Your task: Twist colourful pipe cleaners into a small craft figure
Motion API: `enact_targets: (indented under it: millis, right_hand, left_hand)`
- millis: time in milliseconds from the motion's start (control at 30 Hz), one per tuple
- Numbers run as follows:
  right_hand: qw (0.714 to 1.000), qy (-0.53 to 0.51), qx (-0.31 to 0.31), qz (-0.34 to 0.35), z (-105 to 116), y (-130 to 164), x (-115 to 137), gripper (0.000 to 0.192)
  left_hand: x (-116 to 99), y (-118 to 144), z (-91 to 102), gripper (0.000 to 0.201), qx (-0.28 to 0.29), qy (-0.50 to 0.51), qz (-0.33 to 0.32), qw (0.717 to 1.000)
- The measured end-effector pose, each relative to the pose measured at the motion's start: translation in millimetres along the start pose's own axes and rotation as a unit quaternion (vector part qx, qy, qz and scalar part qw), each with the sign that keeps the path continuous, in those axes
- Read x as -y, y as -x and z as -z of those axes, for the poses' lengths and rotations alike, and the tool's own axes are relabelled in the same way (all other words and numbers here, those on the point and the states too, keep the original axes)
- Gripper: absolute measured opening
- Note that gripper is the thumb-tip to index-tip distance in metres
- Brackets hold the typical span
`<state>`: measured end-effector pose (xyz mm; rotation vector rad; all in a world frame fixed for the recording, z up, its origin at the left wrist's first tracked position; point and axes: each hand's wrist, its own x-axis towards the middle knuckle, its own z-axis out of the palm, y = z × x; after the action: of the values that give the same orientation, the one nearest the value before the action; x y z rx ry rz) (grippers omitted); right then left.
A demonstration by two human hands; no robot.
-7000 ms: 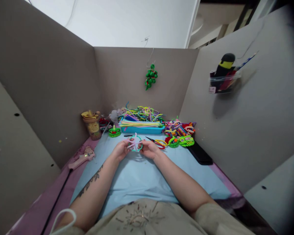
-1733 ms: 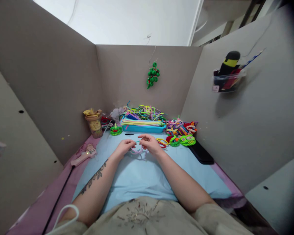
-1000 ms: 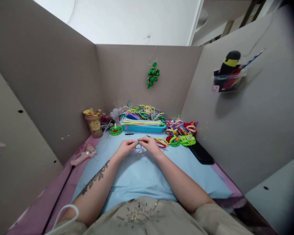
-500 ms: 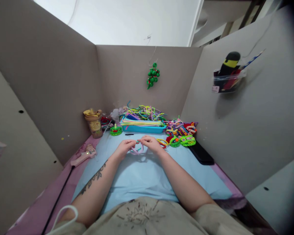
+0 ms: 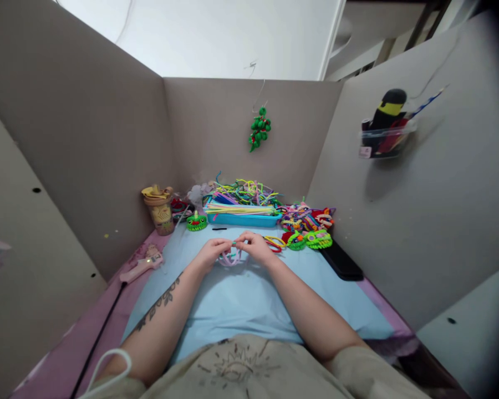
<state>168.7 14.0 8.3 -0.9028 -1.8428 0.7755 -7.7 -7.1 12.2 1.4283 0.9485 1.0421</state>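
From afar, I see the left hand [image 5: 213,252] and right hand [image 5: 253,247] close together, fingers pinched closed on a slim teal strand [image 5: 234,244]; a round, looped lilac frame of pipe-cleaner-like stems [image 5: 230,264] hangs just below them. Uneven pulling could warp its loops; a loose pinch could drop the strand. Red-and-yellow-handled scissors [image 5: 274,244] beside the right fingers could snag it.
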Motion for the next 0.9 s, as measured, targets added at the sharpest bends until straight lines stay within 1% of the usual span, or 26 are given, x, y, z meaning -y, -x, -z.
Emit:
enact_targets:
  millis: [133, 200, 300, 367, 400, 467, 567, 633, 700, 767, 833, 900]
  right_hand:
    - [0.999, 0.004, -0.009, -0.037, 0, 0, 0, 0.017]
    - [0.997, -0.025, -0.008, -0.072, 0, 0, -2, 0.016]
    - [0.984, -0.12, -0.003, -0.134, 0, 0, -7, 0.016]
    - [0.969, -0.181, -0.008, -0.17, -1, -1, -10, 0.018]
    - [0.962, -0.202, -0.013, -0.183, -1, -2, -11, 0.018]
    - [0.952, -0.231, -0.024, -0.2, 0, -2, -12, 0.018]
    - [0.943, -0.248, -0.034, -0.219, 1, -3, -13, 0.018]
    - [0.943, -0.238, -0.027, -0.231, 1, -3, -13, 0.02]
    - [0.951, -0.221, -0.027, -0.215, 0, -3, -12, 0.024]
    - [0.967, -0.187, -0.058, -0.161, -3, -2, -8, 0.028]
    - [0.983, -0.128, -0.091, -0.098, -8, 0, -2, 0.026]
    - [0.992, -0.06, -0.087, -0.063, -13, 2, 5, 0.02]
  left_hand:
    - [3, -1, 0.2, 0.032, 0.008, -0.017, 0.002, 1.0]
    - [4, -4, 1.3, 0.038, -0.002, -0.001, 0.008, 1.0]
    - [5, -9, 5.2, 0.052, -0.047, 0.078, 0.043, 0.995]
    - [6, -11, 8.1, 0.055, -0.068, 0.136, 0.064, 0.986]
    - [6, -12, 9.2, 0.054, -0.067, 0.155, 0.07, 0.983]
    - [6, -12, 10.1, 0.048, -0.046, 0.166, 0.076, 0.982]
    - [6, -9, 9.4, 0.039, -0.001, 0.143, 0.075, 0.987]
    - [5, -8, 8.6, 0.035, 0.002, 0.124, 0.069, 0.99]
    - [4, -8, 8.1, 0.033, -0.025, 0.104, 0.057, 0.993]
    - [2, -9, 7.2, 0.032, -0.062, 0.081, 0.035, 0.994]
    - [1, -9, 5.4, 0.032, -0.088, 0.06, 0.007, 0.994]
    - [1, -10, 3.2, 0.032, -0.094, 0.047, -0.016, 0.994]
